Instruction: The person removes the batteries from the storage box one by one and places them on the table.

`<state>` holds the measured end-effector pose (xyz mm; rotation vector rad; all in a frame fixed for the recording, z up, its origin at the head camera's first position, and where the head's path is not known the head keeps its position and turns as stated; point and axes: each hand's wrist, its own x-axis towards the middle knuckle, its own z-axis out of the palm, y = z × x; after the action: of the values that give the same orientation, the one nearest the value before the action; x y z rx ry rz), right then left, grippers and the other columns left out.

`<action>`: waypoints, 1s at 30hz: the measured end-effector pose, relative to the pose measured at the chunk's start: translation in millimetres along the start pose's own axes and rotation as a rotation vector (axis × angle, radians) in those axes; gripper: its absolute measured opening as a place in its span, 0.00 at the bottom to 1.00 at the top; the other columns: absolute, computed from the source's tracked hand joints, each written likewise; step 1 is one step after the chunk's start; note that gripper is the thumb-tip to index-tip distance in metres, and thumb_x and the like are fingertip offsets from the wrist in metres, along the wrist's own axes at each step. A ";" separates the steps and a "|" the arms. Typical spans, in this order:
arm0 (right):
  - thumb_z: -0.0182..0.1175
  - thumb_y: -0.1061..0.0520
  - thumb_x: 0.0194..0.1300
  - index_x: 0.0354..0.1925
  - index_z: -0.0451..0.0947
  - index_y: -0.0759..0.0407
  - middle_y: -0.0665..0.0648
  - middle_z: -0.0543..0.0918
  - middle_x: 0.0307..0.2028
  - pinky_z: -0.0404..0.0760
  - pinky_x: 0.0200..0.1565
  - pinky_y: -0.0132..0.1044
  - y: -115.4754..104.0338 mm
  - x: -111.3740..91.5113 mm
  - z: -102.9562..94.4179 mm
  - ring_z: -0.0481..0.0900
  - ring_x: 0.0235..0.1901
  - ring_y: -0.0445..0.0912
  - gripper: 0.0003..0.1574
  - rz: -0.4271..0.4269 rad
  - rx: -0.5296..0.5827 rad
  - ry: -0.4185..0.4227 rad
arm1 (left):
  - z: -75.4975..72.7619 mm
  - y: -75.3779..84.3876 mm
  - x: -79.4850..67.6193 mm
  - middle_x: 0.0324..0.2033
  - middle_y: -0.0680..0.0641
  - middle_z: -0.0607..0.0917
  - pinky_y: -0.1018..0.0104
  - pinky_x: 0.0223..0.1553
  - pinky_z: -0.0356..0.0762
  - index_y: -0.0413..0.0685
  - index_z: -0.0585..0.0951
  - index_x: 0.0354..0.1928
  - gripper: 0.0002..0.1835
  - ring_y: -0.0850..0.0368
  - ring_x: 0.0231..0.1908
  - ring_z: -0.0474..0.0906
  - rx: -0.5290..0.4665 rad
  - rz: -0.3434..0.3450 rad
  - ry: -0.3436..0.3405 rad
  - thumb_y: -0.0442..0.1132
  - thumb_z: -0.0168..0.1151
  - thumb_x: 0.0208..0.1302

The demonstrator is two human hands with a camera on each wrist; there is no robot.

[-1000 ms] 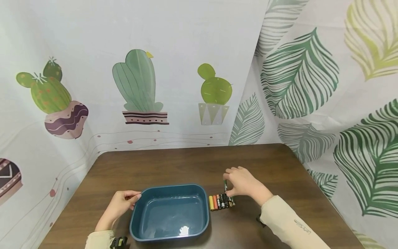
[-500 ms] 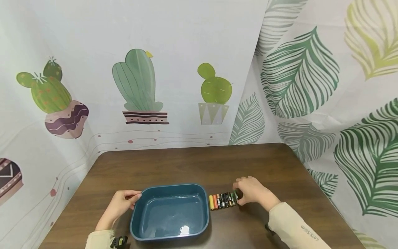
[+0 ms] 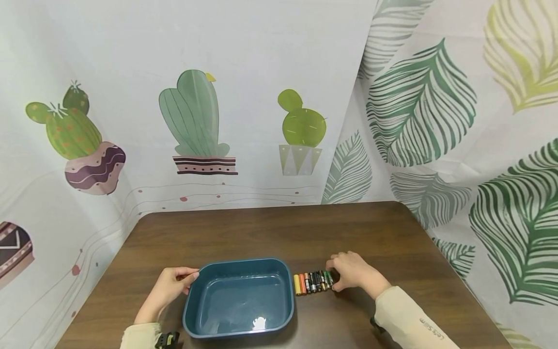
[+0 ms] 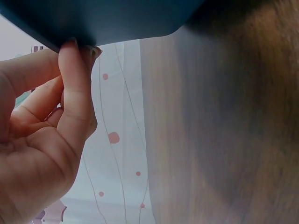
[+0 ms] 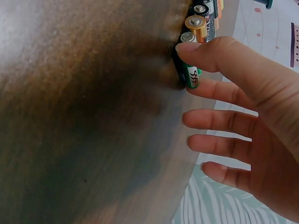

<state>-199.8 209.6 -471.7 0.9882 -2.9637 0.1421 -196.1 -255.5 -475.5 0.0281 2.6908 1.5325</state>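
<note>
A dark blue rectangular tub [image 3: 240, 269] stands on the table, its inside bare. My left hand [image 3: 169, 286] pinches its far left corner rim between thumb and fingers. Just right of the tub lies a row of several batteries [image 3: 313, 282], side by side, from yellow and orange at the left to black and green at the right. At the row's right end my right hand [image 3: 352, 271] holds a green battery [image 5: 192, 78] by its two ends, thumb on the near end and index finger at the far one. The other right fingers are spread apart.
The brown wooden table [image 3: 244, 232] reaches back to a white wall cloth [image 3: 253, 97] printed with cacti and leaves. A dark wrist strap [image 3: 167, 340] sits on the left sleeve by the tub's near left corner.
My right hand has come down and rightward with the green battery, which was held upright above the row and now lies at its right end. The left hand and tub stay in place.
</note>
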 end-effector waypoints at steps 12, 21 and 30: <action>0.69 0.43 0.38 0.37 0.78 0.51 0.53 0.79 0.37 0.69 0.42 0.54 2.8 -0.7 5.4 0.76 0.36 0.51 0.25 0.032 0.005 -0.017 | -1.8 0.3 0.0 0.28 0.42 0.83 0.66 0.21 0.75 0.32 0.80 0.39 0.10 0.57 0.18 0.75 0.035 0.042 -0.015 0.31 0.58 0.55; 0.68 0.41 0.39 0.39 0.77 0.50 0.53 0.79 0.37 0.70 0.38 0.50 4.7 -3.2 7.6 0.75 0.35 0.49 0.27 0.032 0.020 -0.029 | -1.2 2.2 -0.6 0.23 0.44 0.80 0.65 0.23 0.75 0.32 0.79 0.39 0.15 0.55 0.19 0.75 0.013 -0.023 -0.006 0.40 0.56 0.59; 0.68 0.41 0.41 0.43 0.76 0.51 0.53 0.79 0.38 0.70 0.41 0.53 5.6 -6.7 4.9 0.75 0.37 0.50 0.30 0.041 0.052 -0.047 | -4.7 4.1 0.9 0.21 0.44 0.77 0.64 0.24 0.76 0.29 0.77 0.42 0.25 0.53 0.20 0.77 -0.031 -0.076 0.022 0.50 0.53 0.61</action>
<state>-197.7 217.6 -477.3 0.9498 -3.0391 0.2005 -197.2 -257.3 -469.6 -0.0922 2.6509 1.5614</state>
